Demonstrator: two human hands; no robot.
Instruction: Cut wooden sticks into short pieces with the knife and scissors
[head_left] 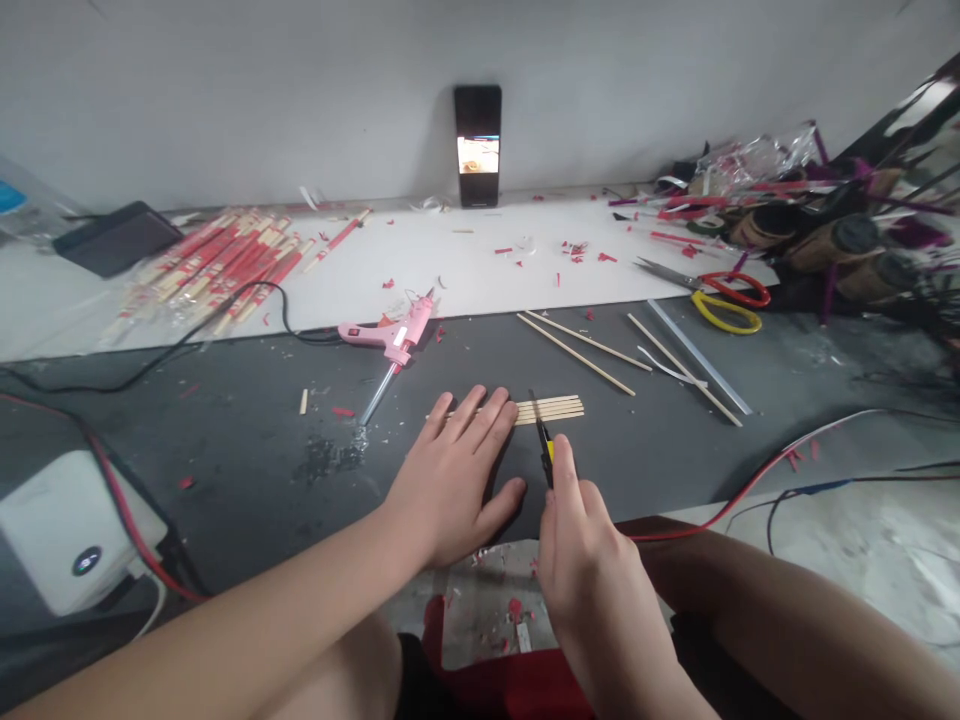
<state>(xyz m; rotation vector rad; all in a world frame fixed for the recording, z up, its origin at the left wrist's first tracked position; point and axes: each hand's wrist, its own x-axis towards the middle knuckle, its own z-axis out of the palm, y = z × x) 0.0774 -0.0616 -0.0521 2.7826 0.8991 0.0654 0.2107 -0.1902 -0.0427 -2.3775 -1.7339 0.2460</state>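
While the left hand (461, 470) presses sticks (551, 409) flat, the right hand (585, 540) grips a cutter (546, 450) over them.

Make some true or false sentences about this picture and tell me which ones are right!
1. The scissors have one red handle and one yellow handle. True.
2. The left hand is pressing down on some thin sticks. True.
3. The right hand is holding the scissors. False: it is holding a craft knife.
4. The glue gun is pink. True.
5. The phone is lying flat on its back. False: it is standing up against the wall.
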